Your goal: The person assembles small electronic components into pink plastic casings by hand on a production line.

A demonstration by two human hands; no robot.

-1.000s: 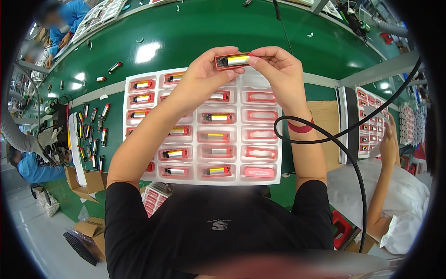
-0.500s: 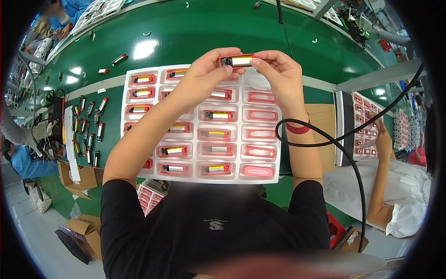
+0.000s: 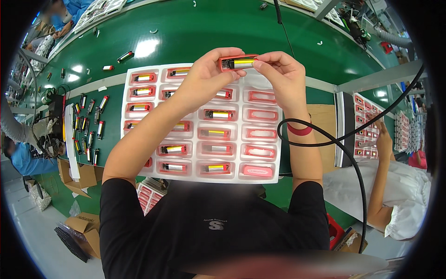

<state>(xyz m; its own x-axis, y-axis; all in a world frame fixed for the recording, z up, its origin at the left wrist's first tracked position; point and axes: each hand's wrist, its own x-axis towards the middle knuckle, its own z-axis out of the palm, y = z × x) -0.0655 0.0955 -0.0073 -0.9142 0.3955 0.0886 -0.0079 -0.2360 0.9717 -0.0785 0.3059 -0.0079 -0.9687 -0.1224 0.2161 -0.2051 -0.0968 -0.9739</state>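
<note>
Above the far edge of a white plastic tray, both hands hold a small red casing with a silver and yellow battery cell and black parts in it. My left hand grips the casing's left end, thumb in front and fingers behind. At the other end, my right hand pinches with thumb and fingertips. Red casings fill the tray's pockets in the columns below; many hold cells, while those in the right column, such as the red casing, show none. My left forearm hides part of the tray.
Loose battery assemblies lie left of the tray on the green surface. Farther off are more battery assemblies. A black cable loops past my right wrist. A co-worker's hand is over another tray at right.
The loose pieces on the far green belt have shifted slightly right. My right hand has moved a little right, and the cell in the casing looks tilted differently.
</note>
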